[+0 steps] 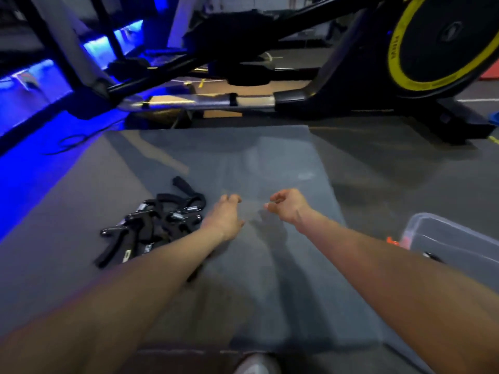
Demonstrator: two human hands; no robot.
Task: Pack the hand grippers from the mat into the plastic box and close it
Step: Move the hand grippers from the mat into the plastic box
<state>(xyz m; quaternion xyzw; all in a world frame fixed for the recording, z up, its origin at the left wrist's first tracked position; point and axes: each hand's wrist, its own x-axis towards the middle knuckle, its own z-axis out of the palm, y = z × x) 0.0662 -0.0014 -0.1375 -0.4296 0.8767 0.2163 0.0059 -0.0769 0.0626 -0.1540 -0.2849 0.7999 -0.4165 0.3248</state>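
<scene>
Both hands hold nothing. Left hand (225,215) hangs over the mat (270,163) with its fingers loosely curled, and it grasps no thing; its grip is released. Right hand (287,205) is near it, a little to the right, also over the mat, with fingers bent loosely and the grip released. The two hands do not touch each other.

The grippers (154,221) lie in one black pile on the left part of the mat, just beside the left wrist and forearm. Their handles are black and some metal springs show between them. How many there are I cannot tell.

The box (456,238), of clear plastic, stands on the floor at the right edge, well apart from the pile, partly hidden by the right forearm. Behind the mat stands an exercise bike (378,76) with a yellow-ringed wheel.
</scene>
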